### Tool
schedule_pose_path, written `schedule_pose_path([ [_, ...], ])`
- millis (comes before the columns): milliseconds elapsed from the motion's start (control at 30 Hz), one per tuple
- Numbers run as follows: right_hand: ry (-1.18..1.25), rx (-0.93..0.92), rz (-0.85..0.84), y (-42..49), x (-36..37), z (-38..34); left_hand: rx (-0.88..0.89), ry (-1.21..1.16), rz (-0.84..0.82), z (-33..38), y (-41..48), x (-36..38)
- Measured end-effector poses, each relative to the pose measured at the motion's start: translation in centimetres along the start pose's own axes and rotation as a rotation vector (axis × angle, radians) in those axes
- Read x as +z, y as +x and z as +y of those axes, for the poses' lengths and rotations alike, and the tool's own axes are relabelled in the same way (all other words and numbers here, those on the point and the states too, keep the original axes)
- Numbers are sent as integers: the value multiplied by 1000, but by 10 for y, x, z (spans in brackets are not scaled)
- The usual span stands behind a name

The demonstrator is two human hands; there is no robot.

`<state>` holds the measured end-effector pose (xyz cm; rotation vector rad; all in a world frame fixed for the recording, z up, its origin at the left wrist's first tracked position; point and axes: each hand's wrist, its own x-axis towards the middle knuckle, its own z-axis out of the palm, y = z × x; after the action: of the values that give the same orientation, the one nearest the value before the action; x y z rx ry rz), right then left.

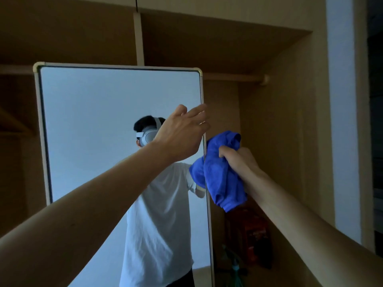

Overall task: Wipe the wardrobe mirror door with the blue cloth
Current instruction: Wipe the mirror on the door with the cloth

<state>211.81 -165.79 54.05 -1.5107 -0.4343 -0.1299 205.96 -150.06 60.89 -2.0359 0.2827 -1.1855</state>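
The wardrobe mirror door (99,112) stands in front of me with a pale frame and shows a reflected person in a white shirt. My left hand (182,133) reaches to the door's right edge, and its fingers curl around that edge. My right hand (238,158) grips a bunched blue cloth (223,175) just right of the edge. The cloth hangs down past my fist, and part of it shows reflected in the glass.
The open wardrobe interior (269,121) lies to the right of the door, with a hanging rail (234,77) across its top. Dim red items (257,233) sit low inside it. A white wall strip (342,100) runs down the far right.
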Motion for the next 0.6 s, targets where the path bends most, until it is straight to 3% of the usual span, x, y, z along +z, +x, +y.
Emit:
schedule_pose_path([
  [300, 64, -153, 35, 9, 5, -33, -91, -39, -1, -18, 25, -1],
  [600, -171, -5, -146, -3, -10, -1, -161, -110, 38, -27, 38, -3],
])
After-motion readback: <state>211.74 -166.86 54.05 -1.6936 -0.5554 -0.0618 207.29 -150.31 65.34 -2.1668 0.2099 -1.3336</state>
